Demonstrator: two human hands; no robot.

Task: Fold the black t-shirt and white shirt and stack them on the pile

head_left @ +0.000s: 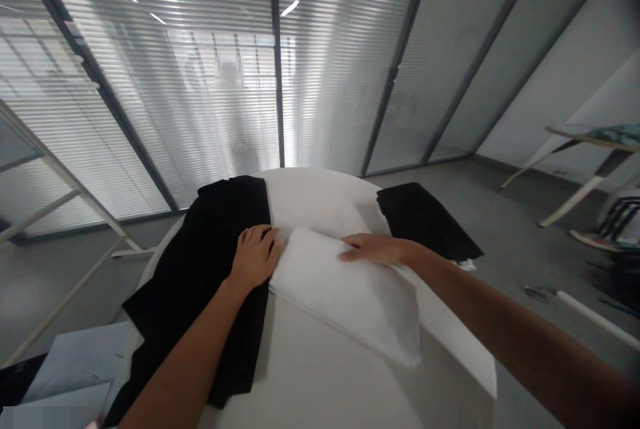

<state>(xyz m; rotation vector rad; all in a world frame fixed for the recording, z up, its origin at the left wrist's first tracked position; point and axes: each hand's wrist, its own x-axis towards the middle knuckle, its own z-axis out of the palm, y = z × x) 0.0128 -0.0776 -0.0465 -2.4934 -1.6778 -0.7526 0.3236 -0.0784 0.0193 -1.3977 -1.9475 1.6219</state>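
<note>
A flat white folded stack [345, 289], of cloth or thin sheets, lies on the round white table [320, 196]. My right hand [373, 249] is at its far right edge, thumb and fingers closed on it; the undersides of the fingers are hidden. My left hand [255, 256] lies palm down with fingers apart, over the edge of a black garment [210, 269] and close to the white stack's left corner. That black garment is spread over the table's left side and hangs past the rim. Folded black cloth [425, 219] sits at the table's right edge.
Glass partitions with blinds [230, 96] stand behind the table. At left is a white metal frame [75, 196], with pale grey sheets [80, 362] below it. A second table [595, 136] stands at right, near a white pole [595, 316] and dark items on the floor.
</note>
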